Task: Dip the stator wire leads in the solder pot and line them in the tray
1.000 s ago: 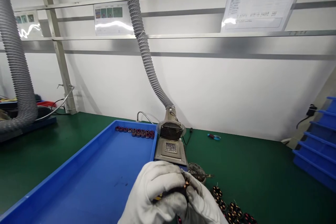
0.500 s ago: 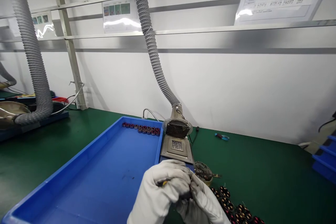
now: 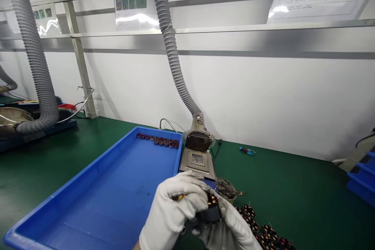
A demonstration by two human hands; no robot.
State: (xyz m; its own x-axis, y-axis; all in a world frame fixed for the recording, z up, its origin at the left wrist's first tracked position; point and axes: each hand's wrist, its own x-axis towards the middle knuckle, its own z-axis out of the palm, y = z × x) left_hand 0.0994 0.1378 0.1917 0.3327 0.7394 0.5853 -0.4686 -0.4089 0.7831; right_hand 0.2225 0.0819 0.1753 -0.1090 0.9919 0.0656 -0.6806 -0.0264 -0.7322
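Note:
Both my hands wear white gloves and meet at the bottom middle. My right hand (image 3: pixel 234 224) is closed around a black, round motor stator (image 3: pixel 211 211), whose copper-coloured windings show on top. My left hand (image 3: pixel 172 205) is closed, its fingertips against the stator's left side. A small yellow and red piece (image 3: pixel 181 197) pokes out between the left fingers; the rest of it is hidden. Just right of my hands lies a group of similar stators (image 3: pixel 263 232) on the green table. Behind them is a round container (image 3: pixel 226 188) with dark scraps in it.
A large blue tray (image 3: pixel 96 172) holds rows of stators (image 3: pixel 164 141) at its far end. A metal soldering pot (image 3: pixel 197 160) stands behind my hands under a fume hood with a grey hose (image 3: pixel 175 62). Small cutters (image 3: pixel 247 150) lie farther back; blue bins (image 3: pixel 361 179) stand at right.
The stator has come into clearer view between my hands, its copper top now showing. My hands have shifted slightly, and the view has tilted a little.

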